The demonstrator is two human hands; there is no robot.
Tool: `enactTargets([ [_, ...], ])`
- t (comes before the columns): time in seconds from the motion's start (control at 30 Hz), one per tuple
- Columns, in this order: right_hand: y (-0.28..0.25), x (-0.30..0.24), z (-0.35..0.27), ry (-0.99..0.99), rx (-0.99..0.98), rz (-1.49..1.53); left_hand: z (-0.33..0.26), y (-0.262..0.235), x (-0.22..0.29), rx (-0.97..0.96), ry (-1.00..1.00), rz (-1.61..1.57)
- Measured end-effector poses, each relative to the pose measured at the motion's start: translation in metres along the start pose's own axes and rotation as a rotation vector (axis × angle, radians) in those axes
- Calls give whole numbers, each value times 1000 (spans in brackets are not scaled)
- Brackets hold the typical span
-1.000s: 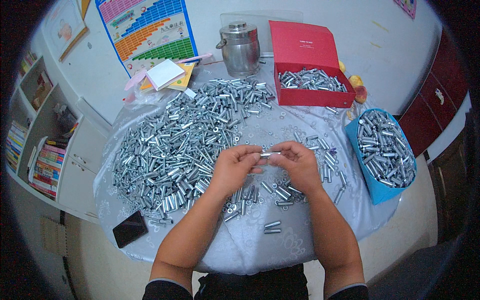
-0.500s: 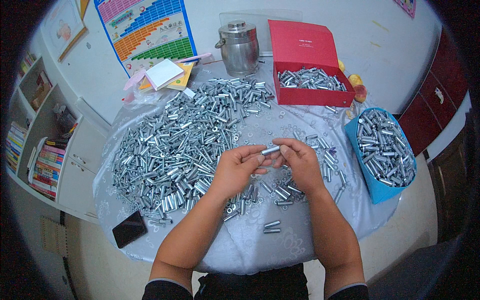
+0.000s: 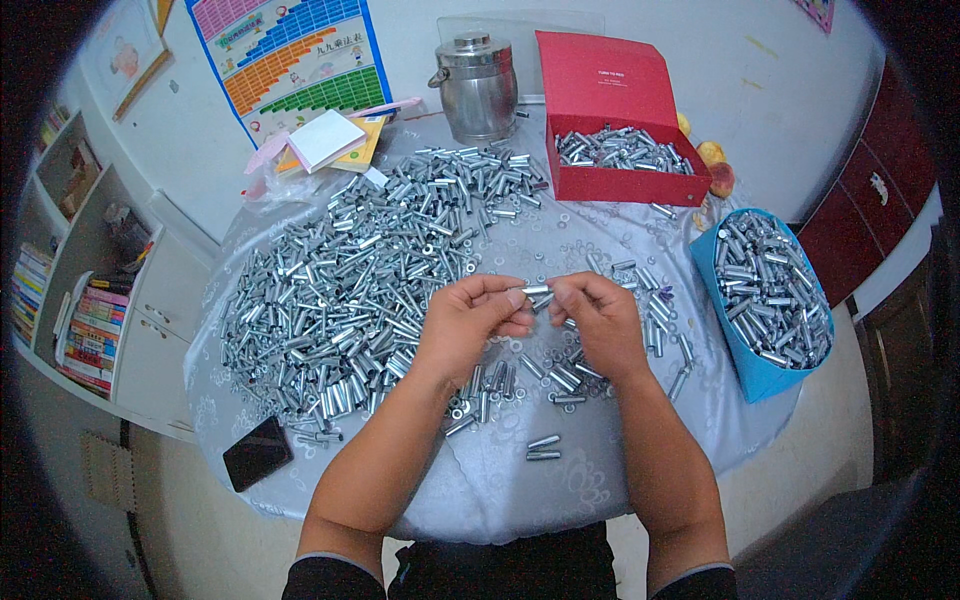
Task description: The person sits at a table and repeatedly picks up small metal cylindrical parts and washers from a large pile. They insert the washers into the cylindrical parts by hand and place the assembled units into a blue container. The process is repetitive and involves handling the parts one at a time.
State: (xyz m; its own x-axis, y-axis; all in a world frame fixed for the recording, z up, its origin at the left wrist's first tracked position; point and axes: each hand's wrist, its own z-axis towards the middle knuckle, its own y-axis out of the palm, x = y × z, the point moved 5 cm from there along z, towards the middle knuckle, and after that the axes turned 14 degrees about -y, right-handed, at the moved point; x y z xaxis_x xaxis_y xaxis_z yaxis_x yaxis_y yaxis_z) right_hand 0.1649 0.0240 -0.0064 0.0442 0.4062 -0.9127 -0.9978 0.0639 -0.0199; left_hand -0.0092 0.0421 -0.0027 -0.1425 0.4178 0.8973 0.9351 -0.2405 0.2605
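My left hand [image 3: 468, 325] pinches a short shiny metal tube [image 3: 537, 290] between thumb and fingers, over the middle of the table. At the tube's other end, my right hand [image 3: 602, 322] has its thumb and forefinger closed on it. What lies inside the tube is hidden. To the left of my hands spreads a large heap of metal tubes and rods [image 3: 340, 290]. Below and between the hands lie several loose tubes [image 3: 562, 378] and small washers. Two tubes [image 3: 544, 447] rest apart, nearer to me.
A red box [image 3: 630, 187] with its lid raised and a blue fabric bin [image 3: 768, 385] hold metal pieces on the right. A steel canister [image 3: 477, 95] stands at the back, beside notepads [image 3: 327, 140]. A black phone [image 3: 258, 455] lies front left. Fruit [image 3: 720, 180] sits behind the box.
The tube has turned from slanting to nearly level between my hands. My right fingers have curled in more closely at its end. The heap looks unchanged.
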Motion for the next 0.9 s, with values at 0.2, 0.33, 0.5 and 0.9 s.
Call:
enactTargets([
  [0.2, -13, -2, 3, -27, 20, -319, 5, -26, 7, 123, 65, -122],
  [0.33, 9, 0, -2, -345, -287, -592, 5, -30, 9, 144, 56, -154],
  [0.5, 38, 6, -12, -223, -540, -743, 5, -31, 9, 133, 68, -129],
  [0.9, 46, 8, -16, -86, -623, -765, 10, -26, -1, 105, 31, -84],
])
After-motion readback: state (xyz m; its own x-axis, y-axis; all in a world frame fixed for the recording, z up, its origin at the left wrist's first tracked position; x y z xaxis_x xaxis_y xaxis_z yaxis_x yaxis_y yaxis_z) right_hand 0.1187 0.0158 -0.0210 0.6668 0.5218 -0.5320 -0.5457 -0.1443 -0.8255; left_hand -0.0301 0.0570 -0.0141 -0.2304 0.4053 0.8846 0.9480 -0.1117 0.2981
